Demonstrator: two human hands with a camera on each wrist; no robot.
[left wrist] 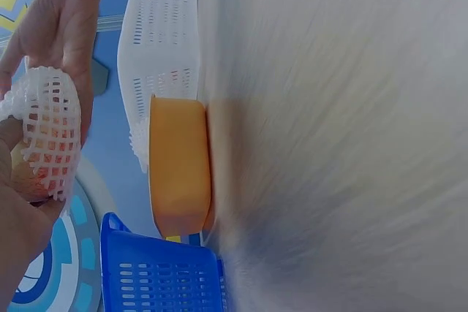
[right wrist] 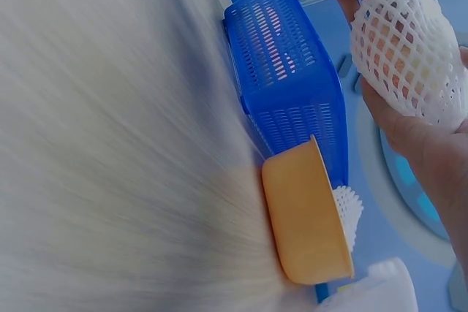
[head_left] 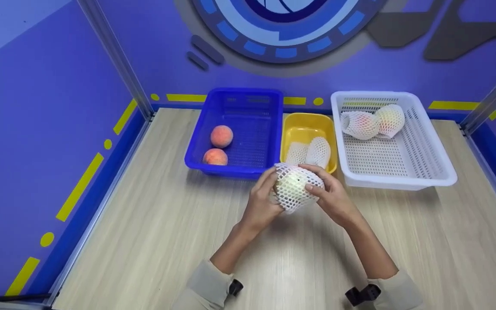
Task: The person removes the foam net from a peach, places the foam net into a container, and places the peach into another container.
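Observation:
Between both hands, above the table in front of the yellow tub, is a peach in a white foam net. The left hand grips it from the left, and in the left wrist view its fingers reach the net's open end, where bare peach shows. My right hand holds the other side, with the thumb across the front of the net. Two bare peaches lie in the blue basket. Two netted peaches lie in the white basket.
The yellow tub, holding loose foam nets, stands between the blue and white baskets. All three containers line the back of the wooden table. Blue panels wall in the back and sides.

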